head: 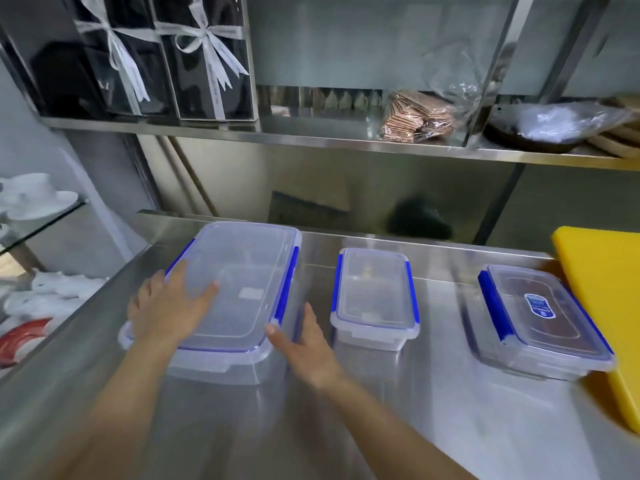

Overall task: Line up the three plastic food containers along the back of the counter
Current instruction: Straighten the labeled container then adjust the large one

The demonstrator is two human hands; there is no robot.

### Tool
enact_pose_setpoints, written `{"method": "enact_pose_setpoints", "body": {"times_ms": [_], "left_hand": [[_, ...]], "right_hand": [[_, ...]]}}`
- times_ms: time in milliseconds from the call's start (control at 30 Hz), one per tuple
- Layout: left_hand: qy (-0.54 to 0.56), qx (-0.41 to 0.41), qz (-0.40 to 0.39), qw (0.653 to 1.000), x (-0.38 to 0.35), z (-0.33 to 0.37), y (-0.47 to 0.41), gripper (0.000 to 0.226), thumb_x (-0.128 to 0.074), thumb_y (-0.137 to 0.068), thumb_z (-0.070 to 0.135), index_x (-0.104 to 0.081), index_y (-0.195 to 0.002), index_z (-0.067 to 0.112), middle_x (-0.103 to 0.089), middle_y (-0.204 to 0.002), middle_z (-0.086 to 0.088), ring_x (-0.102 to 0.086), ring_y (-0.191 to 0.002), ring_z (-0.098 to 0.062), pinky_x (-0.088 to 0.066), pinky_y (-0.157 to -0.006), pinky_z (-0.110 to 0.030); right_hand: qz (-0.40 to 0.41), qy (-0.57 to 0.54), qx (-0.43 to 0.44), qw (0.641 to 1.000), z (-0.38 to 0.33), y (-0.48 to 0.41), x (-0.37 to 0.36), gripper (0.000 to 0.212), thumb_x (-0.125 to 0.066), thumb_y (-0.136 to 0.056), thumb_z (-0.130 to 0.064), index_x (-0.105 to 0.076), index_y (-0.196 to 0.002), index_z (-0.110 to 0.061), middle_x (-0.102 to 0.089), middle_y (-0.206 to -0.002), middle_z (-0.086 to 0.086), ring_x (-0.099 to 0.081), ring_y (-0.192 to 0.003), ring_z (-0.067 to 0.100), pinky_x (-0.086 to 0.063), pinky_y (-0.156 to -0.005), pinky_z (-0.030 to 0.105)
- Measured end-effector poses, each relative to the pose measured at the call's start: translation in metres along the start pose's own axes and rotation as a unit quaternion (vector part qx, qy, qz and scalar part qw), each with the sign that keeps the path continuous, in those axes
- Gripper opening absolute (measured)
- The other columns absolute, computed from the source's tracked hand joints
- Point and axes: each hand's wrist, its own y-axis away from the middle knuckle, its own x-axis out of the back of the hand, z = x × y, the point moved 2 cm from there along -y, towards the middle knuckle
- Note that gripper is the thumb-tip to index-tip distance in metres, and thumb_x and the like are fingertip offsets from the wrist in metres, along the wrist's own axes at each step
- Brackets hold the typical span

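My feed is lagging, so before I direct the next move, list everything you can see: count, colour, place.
large container: 1, clear with blue clips, counter left, lidded
small container: 1, clear with blue clips, counter middle
labelled container: 1, clear with blue clips, counter right, beside the board
cutting board: 1, yellow, counter far right
counter: 1, steel
gift boxes: 2, black with white ribbons, shelf left
wrapped packet: 1, brown, shelf middle
dark bowl: 1, under plastic, shelf right
left hand: flat on the large container's lid
right hand: open, at that container's near right corner
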Motion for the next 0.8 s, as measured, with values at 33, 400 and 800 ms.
{"method": "enact_pose_setpoints", "body": {"times_ms": [33,400,800], "left_hand": [[-0.01,0.023,-0.024,0.999,-0.004,-0.008,0.0,0.077,-0.04,-0.079,0.071,-0.024,-0.143,0.032,-0.033,-0.148,-0.017,-0.029,-0.135,-0.038,-0.022,-0.111,-0.052],[0.068,0.074,-0.077,0.992,-0.037,-0.001,0.019,0.08,-0.033,-0.072,0.081,-0.015,-0.142,0.047,-0.032,-0.137,-0.024,-0.035,-0.125,-0.043,-0.031,-0.106,-0.054],[0.031,0.025,-0.056,0.998,-0.032,-0.012,0.001,0.078,-0.027,-0.076,0.078,-0.018,-0.144,0.04,-0.036,-0.138,-0.023,-0.037,-0.125,-0.043,-0.031,-0.106,-0.053]], "right_hand": [[-0.001,-0.015,-0.005,1.0,0.001,0.0,-0.001,0.09,-0.062,-0.083,-0.044,-0.009,-0.149,-0.014,-0.025,-0.155,0.004,-0.029,-0.14,0.017,-0.023,-0.117,0.032],[0.034,-0.011,0.006,0.999,-0.002,-0.004,0.017,0.076,-0.062,-0.086,-0.034,-0.017,-0.144,-0.015,-0.039,-0.145,0.003,-0.043,-0.13,0.019,-0.038,-0.11,0.041],[0.028,0.069,-0.005,0.997,-0.011,-0.01,-0.001,0.079,-0.056,-0.087,-0.045,-0.012,-0.144,-0.012,-0.035,-0.145,0.005,-0.043,-0.129,0.022,-0.04,-0.107,0.037]]}}
